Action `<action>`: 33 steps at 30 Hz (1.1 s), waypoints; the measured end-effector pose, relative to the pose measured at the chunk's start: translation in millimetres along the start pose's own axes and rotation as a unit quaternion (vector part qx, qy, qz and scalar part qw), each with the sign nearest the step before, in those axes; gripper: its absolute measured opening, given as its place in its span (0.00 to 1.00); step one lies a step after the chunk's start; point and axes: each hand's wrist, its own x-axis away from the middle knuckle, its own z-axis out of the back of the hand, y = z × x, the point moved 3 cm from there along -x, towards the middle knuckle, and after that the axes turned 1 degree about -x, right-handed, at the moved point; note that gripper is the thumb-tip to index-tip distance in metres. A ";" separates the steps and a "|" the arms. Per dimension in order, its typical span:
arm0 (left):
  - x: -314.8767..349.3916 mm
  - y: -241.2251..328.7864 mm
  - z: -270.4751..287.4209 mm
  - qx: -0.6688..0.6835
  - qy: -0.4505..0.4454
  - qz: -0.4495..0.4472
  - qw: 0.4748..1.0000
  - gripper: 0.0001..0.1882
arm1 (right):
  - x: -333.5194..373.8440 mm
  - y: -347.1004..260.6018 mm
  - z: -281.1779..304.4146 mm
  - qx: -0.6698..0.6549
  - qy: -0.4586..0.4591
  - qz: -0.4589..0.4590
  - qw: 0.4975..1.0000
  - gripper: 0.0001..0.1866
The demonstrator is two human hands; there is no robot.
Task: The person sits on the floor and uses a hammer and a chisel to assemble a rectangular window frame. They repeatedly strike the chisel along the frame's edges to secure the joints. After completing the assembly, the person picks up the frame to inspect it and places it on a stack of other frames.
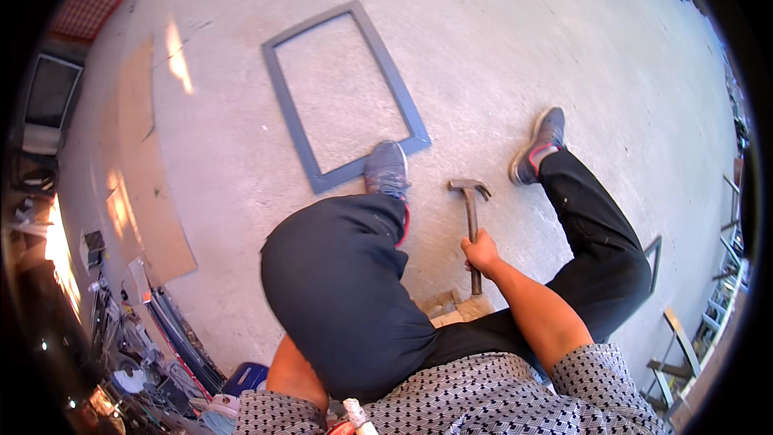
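Note:
A claw hammer [471, 211] is in my right hand [482, 251], whose fingers wrap round the lower part of its handle. The hammer's head points away from me, above the concrete floor between my feet. My left forearm [295, 370] goes down behind my bent left leg, and that hand is hidden. A grey rectangular frame [291, 109] lies flat on the floor ahead, and the toe of my left shoe [386, 167] rests at its near edge. My right shoe [537, 145] stands apart, to the right of the frame.
Flattened cardboard [153, 201] lies along the left. Beyond it are a pile of metal strips and scraps [173, 330] and a blue box [245, 379]. Wooden pieces [463, 308] sit under me. Metal frames [717, 306] line the right side.

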 end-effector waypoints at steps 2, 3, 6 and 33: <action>31.5 -16.2 -9.8 -0.013 -0.049 -0.006 0.999 0.19 | 2.9 -2.3 -0.9 0.000 0.006 0.000 1.000 0.14; 46.0 -23.3 -13.6 -0.014 -0.070 -0.009 0.997 0.19 | 5.6 -4.9 -2.9 -0.007 0.005 0.006 1.000 0.14; 77.2 -35.4 -19.3 0.000 -0.102 -0.022 0.995 0.19 | 12.2 -11.0 -5.3 -0.024 0.003 0.021 0.999 0.13; 170.9 -45.1 -50.9 0.020 -0.217 -0.173 0.961 0.20 | 92.0 -9.7 -23.3 0.342 -0.119 0.140 0.922 0.17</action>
